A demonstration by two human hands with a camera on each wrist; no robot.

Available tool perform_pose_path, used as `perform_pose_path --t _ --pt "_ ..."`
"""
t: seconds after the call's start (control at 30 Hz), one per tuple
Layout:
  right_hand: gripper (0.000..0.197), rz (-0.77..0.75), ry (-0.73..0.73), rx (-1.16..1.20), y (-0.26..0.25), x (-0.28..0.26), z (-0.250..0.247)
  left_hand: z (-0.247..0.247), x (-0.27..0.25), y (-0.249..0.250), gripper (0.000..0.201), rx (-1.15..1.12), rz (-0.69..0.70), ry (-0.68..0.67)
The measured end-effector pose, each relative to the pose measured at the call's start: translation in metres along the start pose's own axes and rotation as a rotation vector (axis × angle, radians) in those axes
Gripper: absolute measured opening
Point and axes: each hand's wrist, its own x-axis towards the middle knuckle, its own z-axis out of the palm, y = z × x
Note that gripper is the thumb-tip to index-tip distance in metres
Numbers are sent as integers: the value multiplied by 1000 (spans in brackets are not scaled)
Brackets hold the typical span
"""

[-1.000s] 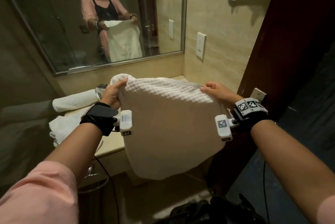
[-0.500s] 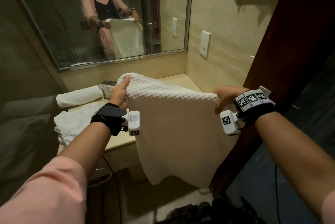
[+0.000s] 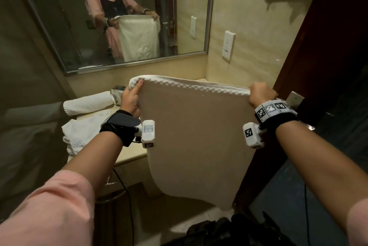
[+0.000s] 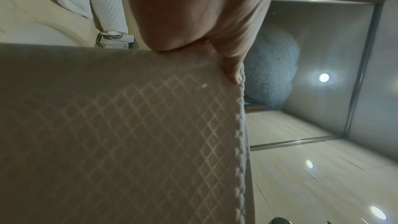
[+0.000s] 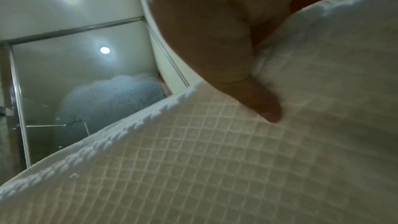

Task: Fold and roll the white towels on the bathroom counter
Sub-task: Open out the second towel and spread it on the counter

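Now both hands are pinching the towel [image 3: 199, 136] by its top corners, left hand [image 3: 130, 97] and right hand [image 3: 260, 96], letting it hang flat for folding.

Towel [image 3: 197, 136] waffle-weave cloth, matt; counter [image 3: 129, 155] glossy stone.

I can read no text or number here; the wrist bands [image 3: 275, 110] carry only black-and-white square code markers, no letters.
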Motion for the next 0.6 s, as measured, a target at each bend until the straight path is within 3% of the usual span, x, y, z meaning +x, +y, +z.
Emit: perform_pose_path --t 0.27,0.4,0.6 --pt "31 -53 257 70 -31 49 -14 -3 27 -4 7 -153 0 85" --pt "30 -60 284 133 -47 90 -4 -5 60 -10 12 -65 16 163" --pt "32 -38 237 361 -80 177 28 1 123 -26 19 -114 70 182"
